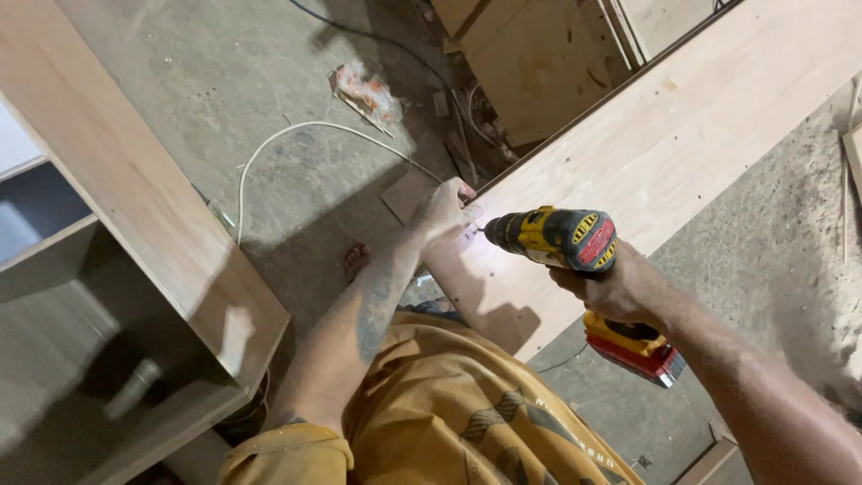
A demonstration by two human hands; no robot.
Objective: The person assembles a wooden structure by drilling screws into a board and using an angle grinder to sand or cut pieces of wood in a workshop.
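We look down over our own orange shirt [449, 404] at a long pale plywood panel [682, 126] that runs from the upper right down toward our body, propped at a slant above the dusty concrete floor [269, 81]. Our right hand [620, 287] has its grip wrapped tight around the handle of a yellow and black cordless drill [561, 238], whose red battery base [642, 350] hangs below the fist; the drill lies level, its nose pointed at the panel's near edge, probably so that the bit enters squarely. Our left hand [444, 211] is closed on that edge right at the drill's tip, apparently steadying the board or pinching a small fastener; what its grip holds, we cannot tell. A brown cabinet carcass [135, 224] stands to the left, and a white cable [296, 135] curls across the floor beyond a crumpled wrapper [368, 90].
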